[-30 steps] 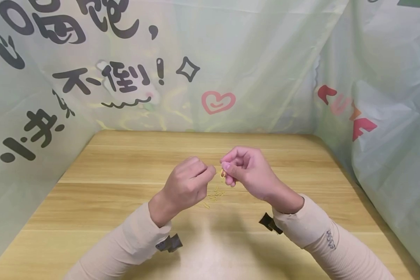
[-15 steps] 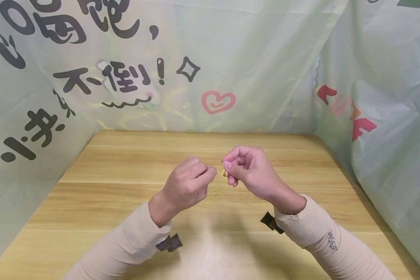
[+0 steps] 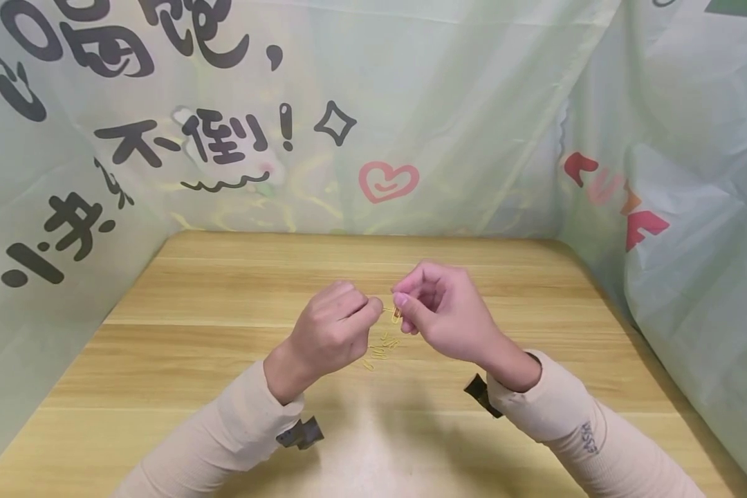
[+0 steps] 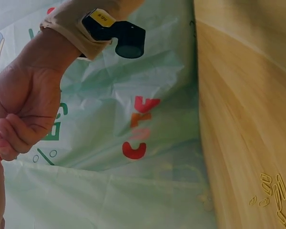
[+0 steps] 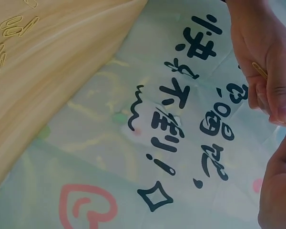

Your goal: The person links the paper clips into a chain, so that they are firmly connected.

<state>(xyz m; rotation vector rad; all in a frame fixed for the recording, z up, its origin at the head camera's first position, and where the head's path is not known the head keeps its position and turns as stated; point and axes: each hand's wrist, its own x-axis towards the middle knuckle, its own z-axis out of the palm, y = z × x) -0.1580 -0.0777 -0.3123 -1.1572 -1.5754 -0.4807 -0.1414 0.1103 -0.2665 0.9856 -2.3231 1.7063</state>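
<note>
In the head view both hands are raised over the table, fingertips close together. My left hand point(image 3: 339, 321) pinches a thin gold wire piece, apparently a paper clip, mostly hidden by its fingers. In the right wrist view the end of a gold paper clip point(image 5: 260, 69) sticks out from that hand. My right hand point(image 3: 451, 311) pinches another gold paper clip point(image 3: 396, 316) between thumb and fingers. The two pieces meet in the gap between the hands; whether they are linked cannot be made out. Below lie several loose gold paper clips point(image 3: 381, 349).
The wooden table point(image 3: 236, 387) fills the lower head view. Printed pale green sheets point(image 3: 473, 124) stand around its back and sides. Dark wrist cameras are strapped at the left cuff point(image 3: 301, 434) and right cuff point(image 3: 482, 394).
The right hand has tilted slightly, and its paper clip has shifted a little lower. The left hand is almost still. The loose clips lie as before.
</note>
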